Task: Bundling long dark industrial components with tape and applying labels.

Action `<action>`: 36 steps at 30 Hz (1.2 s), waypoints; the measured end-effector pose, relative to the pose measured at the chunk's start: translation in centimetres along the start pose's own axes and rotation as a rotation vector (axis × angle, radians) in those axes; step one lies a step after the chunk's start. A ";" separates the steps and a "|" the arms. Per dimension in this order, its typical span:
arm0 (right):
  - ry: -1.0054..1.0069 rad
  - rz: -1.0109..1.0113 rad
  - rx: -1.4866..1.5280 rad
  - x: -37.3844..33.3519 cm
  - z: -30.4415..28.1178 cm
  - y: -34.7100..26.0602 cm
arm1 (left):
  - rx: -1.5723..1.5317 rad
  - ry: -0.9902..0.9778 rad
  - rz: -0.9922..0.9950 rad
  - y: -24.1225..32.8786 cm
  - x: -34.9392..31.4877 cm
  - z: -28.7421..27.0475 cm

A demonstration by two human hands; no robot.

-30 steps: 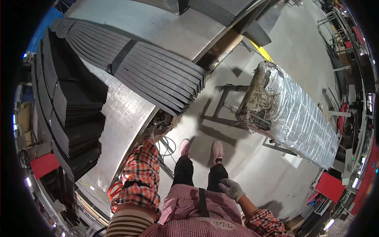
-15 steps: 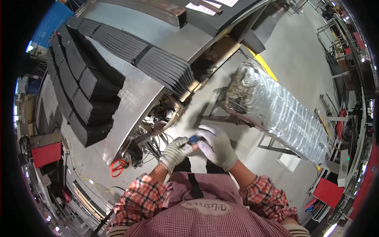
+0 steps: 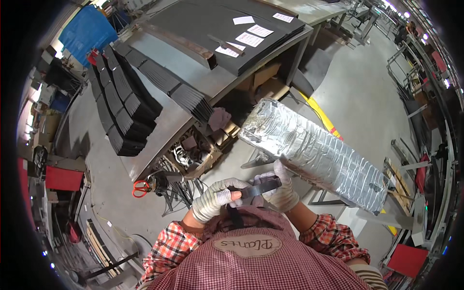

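Note:
A dark, shiny curved band (image 3: pixel 260 188), its exact kind unclear, spans the gap between my hands in front of my apron. My left hand (image 3: pixel 216 199), in a whitish knit glove with a bare thumb tip, is closed on the band's left end. The other end lies in my right hand (image 3: pixel 282 194), also gloved, with its fingers curled round it and its thumb raised. Just beyond the right hand is a long block wrapped in silvery film (image 3: pixel 314 150), resting on a metal stand.
To the left stands a metal table (image 3: pixel 166 113) with strapped bundles of dark strips (image 3: pixel 128 94) and dark sheets bearing white labels (image 3: pixel 251 38). Red-handled scissors (image 3: pixel 140 189) hang by its near corner. Below are cables and a box of parts (image 3: pixel 191 154). A yellow bar (image 3: pixel 316 108) lies behind the block.
The view has shifted, showing more of the table's far side. A small blue thing showed between my hands before; now the dark band shows there, and my hands are slightly lower and farther apart.

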State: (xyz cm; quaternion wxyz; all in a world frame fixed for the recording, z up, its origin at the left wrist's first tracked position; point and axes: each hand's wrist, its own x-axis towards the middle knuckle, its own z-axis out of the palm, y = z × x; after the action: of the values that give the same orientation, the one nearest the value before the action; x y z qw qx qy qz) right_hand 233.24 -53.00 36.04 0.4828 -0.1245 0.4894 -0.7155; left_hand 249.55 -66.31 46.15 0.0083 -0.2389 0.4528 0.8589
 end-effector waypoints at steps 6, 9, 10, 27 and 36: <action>-0.114 0.072 0.084 -2.3 0.0 -7.1 | 0.271 0.073 0.009 1.2 -0.1 4.4; -0.139 0.035 0.082 -3.2 -0.7 -8.8 | 0.238 0.064 0.054 1.3 0.2 6.7; -0.136 0.031 0.089 -3.5 -0.8 -9.1 | 0.245 0.062 0.051 1.3 0.3 7.3; -0.067 -0.175 -0.133 -5.7 -4.5 -9.8 | 0.359 0.013 -0.039 0.1 2.0 10.1; -0.288 -0.503 -0.473 -6.6 -5.1 -11.3 | 0.401 0.006 0.183 0.7 2.8 10.5</action>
State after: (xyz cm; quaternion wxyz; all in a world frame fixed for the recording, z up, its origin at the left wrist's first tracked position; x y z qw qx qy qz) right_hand 226.81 -44.09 44.76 0.3137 -0.4484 0.5223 -0.6540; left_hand 242.64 -59.08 50.54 -0.0237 -0.1930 0.6346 0.7480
